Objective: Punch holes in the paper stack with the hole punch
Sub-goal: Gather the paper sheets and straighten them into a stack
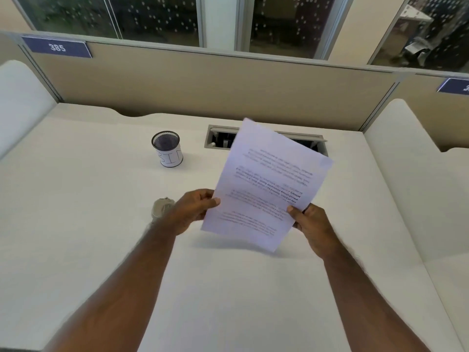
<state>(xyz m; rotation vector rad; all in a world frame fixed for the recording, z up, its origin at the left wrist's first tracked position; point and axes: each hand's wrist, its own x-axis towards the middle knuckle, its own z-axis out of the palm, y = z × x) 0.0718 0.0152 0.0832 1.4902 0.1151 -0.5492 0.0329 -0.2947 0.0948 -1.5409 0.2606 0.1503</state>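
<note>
A white paper stack [266, 184] with printed text is held up above the desk, tilted to the right, its text upside down to me. My left hand [194, 209] grips its left edge and my right hand [311, 224] grips its lower right edge. A small grey hole punch [160, 208] lies on the desk just left of my left hand, partly hidden behind it.
A black mesh cup [167, 148] with a white label stands at the back left of the white desk [88, 212]. An open cable hatch [220, 141] sits behind the paper. A beige partition [203, 82] closes the far edge; padded white dividers flank both sides.
</note>
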